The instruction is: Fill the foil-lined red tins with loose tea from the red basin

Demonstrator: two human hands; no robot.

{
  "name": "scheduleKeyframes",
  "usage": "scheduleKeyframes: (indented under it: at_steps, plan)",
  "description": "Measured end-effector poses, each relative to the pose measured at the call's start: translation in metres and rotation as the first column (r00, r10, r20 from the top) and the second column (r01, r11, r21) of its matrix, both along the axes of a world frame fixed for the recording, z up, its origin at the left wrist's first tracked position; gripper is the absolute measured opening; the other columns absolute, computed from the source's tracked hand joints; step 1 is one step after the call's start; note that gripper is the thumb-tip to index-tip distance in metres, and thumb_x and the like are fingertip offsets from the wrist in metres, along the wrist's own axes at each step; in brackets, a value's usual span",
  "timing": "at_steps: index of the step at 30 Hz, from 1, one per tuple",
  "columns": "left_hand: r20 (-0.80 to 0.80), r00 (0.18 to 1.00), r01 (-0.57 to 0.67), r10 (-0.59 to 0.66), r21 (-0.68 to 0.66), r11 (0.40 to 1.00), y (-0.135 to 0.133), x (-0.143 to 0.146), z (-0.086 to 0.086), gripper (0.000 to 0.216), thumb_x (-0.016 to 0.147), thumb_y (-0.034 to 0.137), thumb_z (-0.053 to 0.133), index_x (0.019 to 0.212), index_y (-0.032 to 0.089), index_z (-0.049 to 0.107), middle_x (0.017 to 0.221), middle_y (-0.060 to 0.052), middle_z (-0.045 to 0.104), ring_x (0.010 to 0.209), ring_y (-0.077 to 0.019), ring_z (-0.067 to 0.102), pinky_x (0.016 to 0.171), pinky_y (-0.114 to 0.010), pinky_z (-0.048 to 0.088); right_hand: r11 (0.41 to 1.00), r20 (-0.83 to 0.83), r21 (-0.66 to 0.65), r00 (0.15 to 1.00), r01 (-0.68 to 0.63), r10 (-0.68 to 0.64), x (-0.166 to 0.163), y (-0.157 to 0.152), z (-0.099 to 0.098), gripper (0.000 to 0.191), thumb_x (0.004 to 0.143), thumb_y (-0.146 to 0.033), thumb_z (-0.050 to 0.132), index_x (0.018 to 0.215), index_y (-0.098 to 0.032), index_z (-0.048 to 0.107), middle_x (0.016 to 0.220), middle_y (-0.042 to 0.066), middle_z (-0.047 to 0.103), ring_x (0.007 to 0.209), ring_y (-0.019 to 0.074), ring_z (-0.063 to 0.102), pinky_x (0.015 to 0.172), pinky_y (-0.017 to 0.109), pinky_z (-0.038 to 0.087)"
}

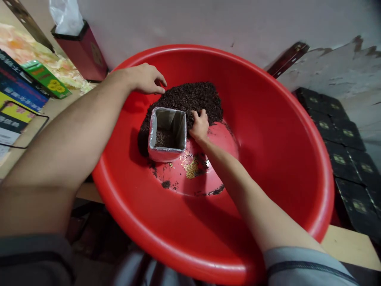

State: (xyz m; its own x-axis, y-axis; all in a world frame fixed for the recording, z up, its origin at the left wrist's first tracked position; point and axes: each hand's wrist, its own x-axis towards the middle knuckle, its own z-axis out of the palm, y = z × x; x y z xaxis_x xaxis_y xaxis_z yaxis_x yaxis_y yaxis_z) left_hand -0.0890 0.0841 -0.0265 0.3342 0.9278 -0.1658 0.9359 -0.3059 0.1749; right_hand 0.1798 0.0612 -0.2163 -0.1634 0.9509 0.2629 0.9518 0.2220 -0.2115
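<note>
A big red plastic basin (268, 151) lies tilted in front of me. A heap of dark loose tea leaves (190, 99) sits at its far side. A square box lined with silver foil (167, 135) stands in the basin, a little tea at its bottom. My right hand (199, 125) is curled into the tea right beside the box, fingers closed on leaves. My left hand (145, 79) rests on the basin's far left rim, fingers bent over the edge.
A dark red container (81, 49) with a plastic bag stands at the back left by the wall. Printed cartons (20, 91) lie on the table at left. Stacked black boxes (342, 135) fill the right side. A wooden table edge (348, 242) shows below.
</note>
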Motion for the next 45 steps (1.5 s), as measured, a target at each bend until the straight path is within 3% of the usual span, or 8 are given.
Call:
scheduleKeyframes:
  at_steps: [6,12,17,20,22,26,30,45]
  plan:
    - [-0.024,0.999,-0.043,0.043,-0.005,0.999,0.02,-0.022,-0.018,0.059,0.094,0.054,0.061,0.15,0.037,0.068,0.13,0.004,0.081,0.131,-0.0246,0.066,0.116,-0.034,0.043,0.994,0.062,-0.013,0.992,-0.106,0.107,0.011,0.014,0.023,0.056,0.086,-0.023,0.063,0.142,-0.017,0.064,0.138,0.021,0.064,0.124,0.0375,0.061,0.099,0.05,0.055]
    - [-0.055,0.996,-0.071,0.072,0.019,0.997,0.021,-0.019,-0.022,0.06,0.09,0.044,0.061,0.149,0.032,0.07,0.123,-0.002,0.084,0.12,-0.0259,0.073,0.109,-0.031,0.05,0.997,-0.375,0.026,0.924,-0.075,0.08,0.011,0.044,0.032,0.056,0.077,-0.034,0.068,0.13,-0.018,0.069,0.129,0.016,0.075,0.119,0.0365,0.069,0.107,0.053,0.055]
    - [-0.066,0.993,-0.102,0.101,-0.015,0.995,0.009,-0.012,-0.012,0.061,0.087,0.039,0.063,0.147,0.036,0.071,0.113,0.002,0.085,0.114,-0.0233,0.074,0.107,-0.031,0.051,0.982,-0.812,0.079,0.56,-0.174,0.164,-0.021,0.064,0.049,0.058,0.069,-0.054,0.076,0.114,-0.019,0.067,0.104,0.01,0.077,0.098,0.0297,0.073,0.095,0.052,0.061]
    - [-0.042,0.992,-0.12,0.119,-0.013,0.993,0.002,-0.008,-0.008,0.06,0.086,0.036,0.062,0.145,0.033,0.073,0.116,0.0,0.084,0.112,-0.0227,0.074,0.107,-0.032,0.052,0.958,-0.926,0.148,0.307,-0.244,0.221,-0.042,0.059,0.072,0.053,0.069,-0.059,0.078,0.104,-0.022,0.066,0.1,0.007,0.075,0.095,0.0267,0.073,0.091,0.05,0.064]
    - [-0.021,0.991,-0.133,0.132,-0.044,0.99,0.0,-0.007,-0.007,0.061,0.087,0.034,0.059,0.146,0.031,0.072,0.114,-0.001,0.084,0.107,-0.0212,0.075,0.102,-0.031,0.054,0.93,-0.941,0.169,0.227,-0.325,0.25,-0.052,0.046,0.091,0.049,0.074,-0.063,0.076,0.1,-0.023,0.066,0.098,0.007,0.074,0.094,0.0256,0.073,0.084,0.047,0.066]
    - [0.033,0.991,-0.129,0.132,-0.086,0.988,-0.001,-0.007,-0.007,0.063,0.087,0.032,0.057,0.148,0.031,0.07,0.109,0.0,0.085,0.105,-0.0201,0.075,0.098,-0.03,0.055,0.845,-0.914,0.214,0.206,-0.491,0.351,-0.061,0.006,0.127,0.053,0.082,-0.07,0.071,0.105,-0.023,0.066,0.1,0.007,0.074,0.091,0.0236,0.072,0.074,0.043,0.066]
    - [0.034,0.991,-0.129,0.13,-0.036,0.991,-0.004,-0.007,-0.005,0.06,0.085,0.033,0.059,0.143,0.031,0.074,0.108,-0.001,0.084,0.107,-0.0226,0.075,0.1,-0.031,0.055,0.786,-0.874,0.218,0.242,-0.578,0.421,-0.069,-0.027,0.145,0.059,0.083,-0.072,0.072,0.118,-0.025,0.063,0.113,0.009,0.075,0.101,0.025,0.072,0.084,0.045,0.065]
    - [-0.001,0.995,-0.097,0.097,-0.026,0.995,0.003,-0.01,-0.008,0.052,0.078,0.037,0.065,0.126,0.032,0.083,0.104,0.0,0.083,0.114,-0.0278,0.073,0.097,-0.03,0.052,0.607,-0.893,0.197,0.115,-0.77,0.436,-0.066,-0.031,0.144,0.074,0.056,-0.08,0.09,0.095,-0.026,0.057,0.109,0.009,0.07,0.118,0.0344,0.07,0.092,0.054,0.062]
